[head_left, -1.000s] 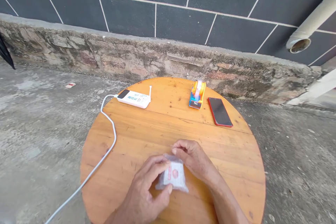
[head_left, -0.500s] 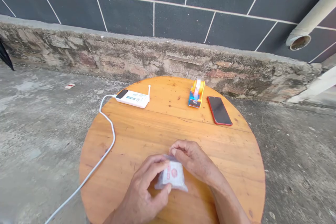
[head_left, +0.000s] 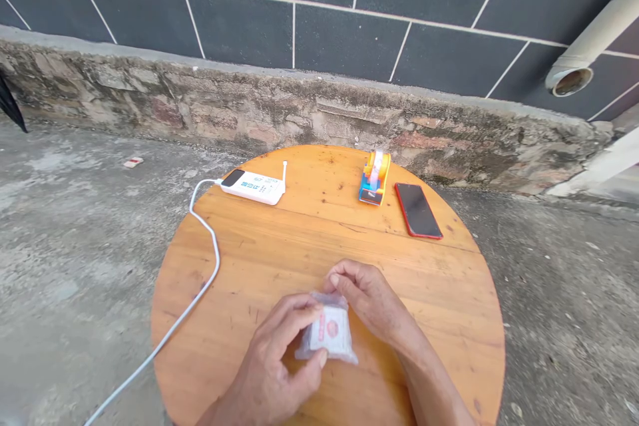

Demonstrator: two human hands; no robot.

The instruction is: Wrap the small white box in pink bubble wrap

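A small white box with red print, wrapped in a clear plastic bag (head_left: 331, 339), lies near the front of the round wooden table (head_left: 210, 326). My left hand (head_left: 279, 359) grips it from the left, thumb on the near edge and fingers on the far left edge. My right hand (head_left: 367, 296) is pinched closed at the far edge of the bag, its thumb pressed against the index finger. Whatever is between those fingertips is too small to make out.
A white power bank-like device (head_left: 254, 188) with a white cable (head_left: 212, 239) lies at the back left. A yellow and blue tape dispenser (head_left: 373, 180) stands at the back, beside a red-edged phone (head_left: 418, 210). Behind the table runs a stone-based wall (head_left: 239, 110).
My right hand has shifted slightly up and away from the bag's far edge. My left hand and the wrapped box have hardly moved.
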